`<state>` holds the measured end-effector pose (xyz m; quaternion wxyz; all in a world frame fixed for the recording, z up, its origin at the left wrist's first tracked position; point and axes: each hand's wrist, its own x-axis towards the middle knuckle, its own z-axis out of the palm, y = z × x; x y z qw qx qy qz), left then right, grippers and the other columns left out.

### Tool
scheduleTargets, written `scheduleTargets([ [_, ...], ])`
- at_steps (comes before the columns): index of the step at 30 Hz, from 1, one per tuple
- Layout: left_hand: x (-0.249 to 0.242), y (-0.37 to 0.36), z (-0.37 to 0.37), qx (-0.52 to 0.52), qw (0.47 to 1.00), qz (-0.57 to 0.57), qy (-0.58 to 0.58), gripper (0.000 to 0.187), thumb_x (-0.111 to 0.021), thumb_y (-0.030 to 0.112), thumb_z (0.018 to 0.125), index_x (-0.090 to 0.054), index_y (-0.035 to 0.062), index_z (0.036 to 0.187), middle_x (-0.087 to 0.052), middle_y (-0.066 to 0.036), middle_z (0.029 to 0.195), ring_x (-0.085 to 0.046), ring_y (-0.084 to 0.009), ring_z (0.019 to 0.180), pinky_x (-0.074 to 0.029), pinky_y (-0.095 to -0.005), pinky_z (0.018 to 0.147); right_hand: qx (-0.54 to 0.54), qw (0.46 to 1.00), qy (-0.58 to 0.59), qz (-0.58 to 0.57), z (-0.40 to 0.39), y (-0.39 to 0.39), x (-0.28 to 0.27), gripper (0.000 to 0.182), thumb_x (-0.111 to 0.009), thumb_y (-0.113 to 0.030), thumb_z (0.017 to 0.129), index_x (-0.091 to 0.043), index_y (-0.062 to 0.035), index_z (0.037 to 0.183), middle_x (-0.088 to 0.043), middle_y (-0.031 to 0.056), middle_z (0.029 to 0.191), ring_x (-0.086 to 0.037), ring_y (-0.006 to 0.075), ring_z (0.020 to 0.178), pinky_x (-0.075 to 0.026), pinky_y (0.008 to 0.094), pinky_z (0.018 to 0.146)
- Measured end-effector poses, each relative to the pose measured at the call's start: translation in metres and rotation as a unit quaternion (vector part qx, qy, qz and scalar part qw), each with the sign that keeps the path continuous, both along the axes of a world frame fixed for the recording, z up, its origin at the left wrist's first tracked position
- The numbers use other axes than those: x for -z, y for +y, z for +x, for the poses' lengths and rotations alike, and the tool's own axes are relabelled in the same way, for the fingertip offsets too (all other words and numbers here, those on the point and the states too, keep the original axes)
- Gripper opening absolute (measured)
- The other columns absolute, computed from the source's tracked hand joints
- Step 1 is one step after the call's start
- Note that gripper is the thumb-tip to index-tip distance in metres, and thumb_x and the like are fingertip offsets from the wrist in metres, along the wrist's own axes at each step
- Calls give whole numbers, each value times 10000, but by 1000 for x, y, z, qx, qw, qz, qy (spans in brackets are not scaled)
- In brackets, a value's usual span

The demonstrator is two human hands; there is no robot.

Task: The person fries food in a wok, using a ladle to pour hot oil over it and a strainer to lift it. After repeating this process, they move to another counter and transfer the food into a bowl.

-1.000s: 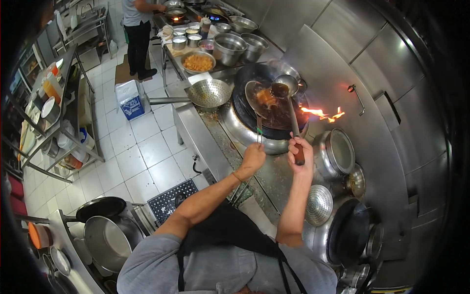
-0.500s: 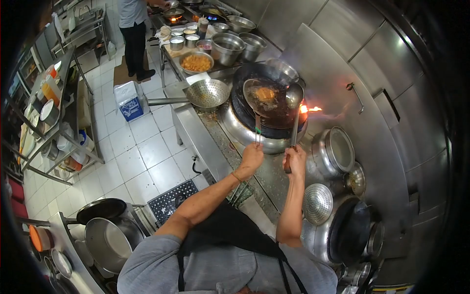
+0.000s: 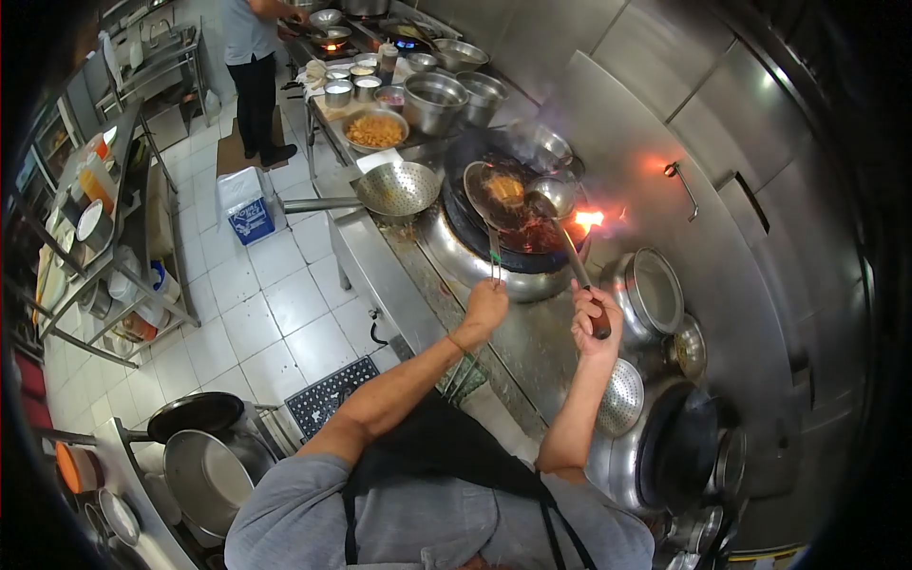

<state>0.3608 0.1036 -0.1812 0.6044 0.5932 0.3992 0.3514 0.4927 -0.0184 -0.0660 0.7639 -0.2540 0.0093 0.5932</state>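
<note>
My left hand is closed round the thin handle of a skimmer, whose round head is over the black wok. A golden-brown piece of food shows at the skimmer's head, above dark liquid. In my right hand is the brown wooden grip of a metal ladle. The ladle's bowl hangs over the wok's right side, close to the skimmer. Flame flares at the right rim of the wok, which sits on a round steel burner ring.
A perforated strainer lies left of the wok, its handle jutting past the counter edge. Beyond it stand a bowl of orange food and steel pots. Pots and another strainer crowd the right. A person stands at the far stove.
My right hand has moved right and the ladle now slants up to the left. The skimmer's head has shifted slightly left, showing more dark liquid. The flame is brighter.
</note>
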Motion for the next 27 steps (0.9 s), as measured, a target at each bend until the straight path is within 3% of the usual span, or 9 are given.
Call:
scheduleTargets([
  [4,9,1,5,-2,999,-36,-25,247,-463,164,838,-580,-53,846,-602,-232,801,-585,-346,764,-435,-377,679,-6,996,-93,15,-2,20,1,295,-436,-94,829,-467,116,1033,-489,76,694,-426,103,451,-284,228,276],
  [8,12,2,4,9,999,-31,-43,246,-465,162,835,-578,-56,858,-600,-227,785,-582,-329,733,-433,-371,675,-1,984,-176,-2,3,43,7,241,-465,-63,800,-502,59,1005,-504,63,681,-450,105,452,-320,226,264],
  [11,8,0,1,11,998,-28,-47,240,-461,156,832,-574,-55,842,-597,-225,767,-575,-325,709,-430,-368,667,19,942,-331,-55,-9,49,5,121,-487,-54,784,-488,-12,897,-506,57,676,-454,100,432,-331,208,272],
  [15,6,-2,0,-5,997,-47,-62,237,-461,160,830,-570,-49,805,-596,-217,751,-572,-318,697,-427,-375,656,29,896,-429,-112,-16,48,13,80,-499,-56,766,-490,-29,841,-499,47,636,-443,98,390,-343,206,285],
  [17,9,-2,0,6,999,-33,-43,234,-462,161,829,-568,-46,800,-596,-213,745,-571,-317,692,-427,-377,652,60,848,-501,-159,-17,45,22,50,-514,-59,743,-494,-38,784,-490,38,595,-440,97,364,-351,211,294],
  [22,23,-1,7,-8,998,50,-32,232,-449,155,832,-566,-45,825,-590,-234,766,-562,-388,734,-434,-407,661,74,806,-548,-211,-25,19,39,43,-522,-67,729,-494,-38,745,-490,36,581,-450,101,372,-351,215,296],
  [24,18,-4,6,-11,999,35,-26,231,-446,152,831,-565,-46,826,-587,-241,774,-559,-398,751,-433,-413,668,73,799,-549,-234,-30,9,35,49,-521,-73,731,-494,-35,747,-492,38,586,-447,104,373,-351,214,297],
  [26,15,-6,5,-14,999,22,-20,230,-443,148,830,-565,-47,828,-584,-248,783,-555,-408,768,-432,-420,675,77,878,-411,-234,-33,1,28,117,-519,-79,749,-522,-6,841,-491,47,594,-449,108,387,-331,213,291],
  [27,14,-7,6,-29,998,48,-26,215,-448,151,839,-547,-25,764,-538,-149,671,-502,-277,638,-398,-361,589,79,878,-410,-235,-30,-3,27,117,-519,-79,749,-522,-6,841,-491,47,594,-449,108,387,-331,213,291],
])
